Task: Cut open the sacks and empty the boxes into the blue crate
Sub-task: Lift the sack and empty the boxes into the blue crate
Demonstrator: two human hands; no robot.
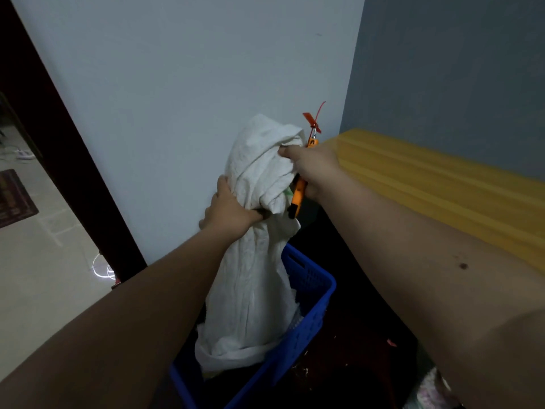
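A white woven sack hangs upside down, its lower end inside the blue crate on the floor. My left hand grips the bunched sack at mid height. My right hand pinches the sack's upper end and also holds orange-handled cutters. A red plastic seal tie sticks up from the cutters' tip above my right hand. What lies inside the sack and the crate is hidden.
A pale wall stands right behind the sack. A yellow striped surface runs along the right. A dark door frame and a tiled floor lie to the left. Small scraps litter the dark floor right of the crate.
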